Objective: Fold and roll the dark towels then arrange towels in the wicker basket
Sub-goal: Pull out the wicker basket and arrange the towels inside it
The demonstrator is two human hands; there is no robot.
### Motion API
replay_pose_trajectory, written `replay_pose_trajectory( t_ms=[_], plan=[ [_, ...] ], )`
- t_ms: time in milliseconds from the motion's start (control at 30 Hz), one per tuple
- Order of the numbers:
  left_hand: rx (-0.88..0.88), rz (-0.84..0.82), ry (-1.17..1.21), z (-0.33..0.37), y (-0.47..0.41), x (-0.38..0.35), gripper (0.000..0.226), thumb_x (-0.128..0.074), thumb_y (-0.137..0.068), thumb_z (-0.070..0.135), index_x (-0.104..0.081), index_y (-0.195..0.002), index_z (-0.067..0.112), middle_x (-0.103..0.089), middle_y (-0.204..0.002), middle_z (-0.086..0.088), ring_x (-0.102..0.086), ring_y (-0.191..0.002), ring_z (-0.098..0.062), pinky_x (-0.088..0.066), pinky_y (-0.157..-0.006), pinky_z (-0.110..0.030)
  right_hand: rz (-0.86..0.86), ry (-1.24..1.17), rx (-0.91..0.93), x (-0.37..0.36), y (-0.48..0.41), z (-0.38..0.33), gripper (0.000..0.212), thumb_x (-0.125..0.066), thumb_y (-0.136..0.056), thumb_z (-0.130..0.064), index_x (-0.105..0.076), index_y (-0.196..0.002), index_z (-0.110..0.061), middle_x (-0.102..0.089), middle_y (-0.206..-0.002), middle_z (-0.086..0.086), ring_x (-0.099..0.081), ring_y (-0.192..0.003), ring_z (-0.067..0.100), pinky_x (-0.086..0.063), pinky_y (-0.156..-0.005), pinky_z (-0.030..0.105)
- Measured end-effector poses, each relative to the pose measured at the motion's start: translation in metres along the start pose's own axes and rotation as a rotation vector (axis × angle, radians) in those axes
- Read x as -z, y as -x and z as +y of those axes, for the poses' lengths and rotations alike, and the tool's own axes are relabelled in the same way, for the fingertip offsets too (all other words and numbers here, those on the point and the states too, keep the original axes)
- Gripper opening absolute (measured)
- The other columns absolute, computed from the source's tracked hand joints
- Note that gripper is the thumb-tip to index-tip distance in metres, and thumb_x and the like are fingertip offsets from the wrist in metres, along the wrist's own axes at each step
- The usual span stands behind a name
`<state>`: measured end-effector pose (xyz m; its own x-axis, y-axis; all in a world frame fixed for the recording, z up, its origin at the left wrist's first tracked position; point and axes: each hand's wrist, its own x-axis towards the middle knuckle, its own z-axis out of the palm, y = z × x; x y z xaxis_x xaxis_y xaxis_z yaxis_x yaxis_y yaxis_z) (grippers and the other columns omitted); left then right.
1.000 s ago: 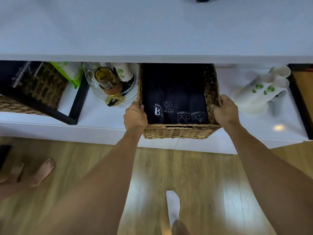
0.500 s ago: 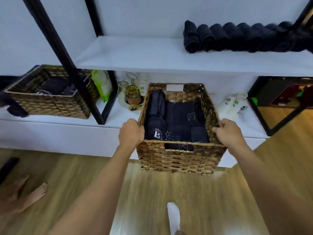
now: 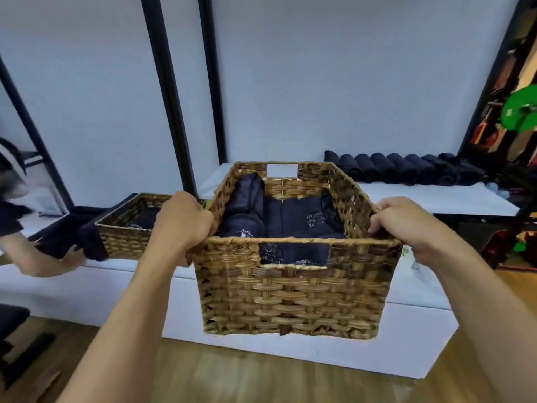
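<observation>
Wicker basket (image 3: 293,298) of rolled dark towels (image 3: 293,216), rim gripped by left hand (image 3: 181,219) and right hand (image 3: 406,225), held clear of the white shelf (image 3: 436,196).

Bright, soft and even, strongest on the white wall (image 3: 319,82). Bent at the edges by the wide lens (plain in the leaning black posts (image 3: 169,97)). Smeared by motion at far left around another person's arm (image 3: 32,261); crispest on the basket (image 3: 290,301).
</observation>
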<state>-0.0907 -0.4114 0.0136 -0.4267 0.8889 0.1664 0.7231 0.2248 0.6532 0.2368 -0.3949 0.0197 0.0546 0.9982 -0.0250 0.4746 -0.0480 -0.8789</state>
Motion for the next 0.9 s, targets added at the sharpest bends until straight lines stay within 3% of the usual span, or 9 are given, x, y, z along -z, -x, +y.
replay_pose_trajectory(
  t_ms=[133, 433, 600, 667, 767, 900],
  plan=[
    [-0.05, 0.11, 0.046, 0.028, -0.043, 0.012, 0.021, -0.071, -0.069, 0.007, -0.07, -0.081, -0.011, -0.071, -0.083, -0.024, -0.065, -0.073, -0.033, -0.054, -0.066, -0.041, 0.053, -0.024, 0.102, 0.005, -0.039, -0.043, 0.034, -0.053, -0.074, 0.01, -0.032, -0.067, -0.016, -0.033, -0.07, 0.005, -0.033, -0.066, 0.019, -0.025, -0.056, 0.032],
    [-0.012, 0.157, 0.057, 0.056, -0.203, -0.061, 0.015, -0.07, -0.074, 0.01, -0.072, -0.081, -0.003, -0.068, -0.077, -0.012, -0.059, -0.066, -0.025, -0.052, -0.067, -0.036, 0.081, 0.024, 0.119, -0.023, -0.214, -0.05, 0.034, -0.048, -0.077, 0.01, -0.027, -0.065, -0.015, -0.028, -0.064, 0.005, -0.027, -0.06, 0.019, -0.02, -0.056, 0.033],
    [0.055, 0.165, 0.009, 0.062, -0.273, -0.108, 0.018, -0.07, -0.069, 0.007, -0.057, -0.058, 0.0, -0.059, -0.06, -0.013, -0.056, -0.055, -0.03, -0.045, -0.053, -0.032, 0.051, 0.049, 0.101, -0.042, -0.303, -0.038, 0.038, -0.046, -0.077, 0.008, -0.022, -0.062, -0.016, -0.027, -0.061, 0.002, -0.025, -0.058, 0.018, -0.019, -0.057, 0.036],
    [0.072, 0.166, -0.009, 0.063, -0.296, -0.121, 0.021, -0.07, -0.067, 0.006, -0.055, -0.054, 0.0, -0.056, -0.057, -0.014, -0.057, -0.055, -0.031, -0.043, -0.051, -0.03, 0.047, 0.048, 0.087, -0.051, -0.333, -0.031, 0.035, -0.046, -0.077, 0.006, -0.023, -0.064, -0.017, -0.028, -0.063, 0.001, -0.026, -0.058, 0.018, -0.02, -0.055, 0.034],
    [0.083, 0.174, -0.033, 0.064, -0.329, -0.133, 0.018, -0.071, -0.067, 0.007, -0.065, -0.065, -0.009, -0.063, -0.063, -0.02, -0.061, -0.059, -0.033, -0.046, -0.053, -0.032, 0.06, 0.048, 0.067, -0.061, -0.366, -0.026, 0.028, -0.045, -0.079, 0.001, -0.027, -0.067, -0.016, -0.033, -0.067, 0.0, -0.03, -0.06, 0.018, -0.023, -0.055, 0.033],
    [0.081, 0.17, -0.096, 0.068, -0.363, -0.143, 0.016, -0.069, -0.068, 0.008, -0.065, -0.064, -0.006, -0.054, -0.058, -0.013, -0.051, -0.053, -0.029, -0.039, -0.05, -0.029, 0.038, 0.039, 0.039, -0.07, -0.395, -0.029, 0.009, -0.043, -0.083, -0.007, -0.042, -0.076, -0.014, -0.047, -0.077, 0.004, -0.043, -0.066, 0.02, -0.029, -0.054, 0.03]
  ],
)
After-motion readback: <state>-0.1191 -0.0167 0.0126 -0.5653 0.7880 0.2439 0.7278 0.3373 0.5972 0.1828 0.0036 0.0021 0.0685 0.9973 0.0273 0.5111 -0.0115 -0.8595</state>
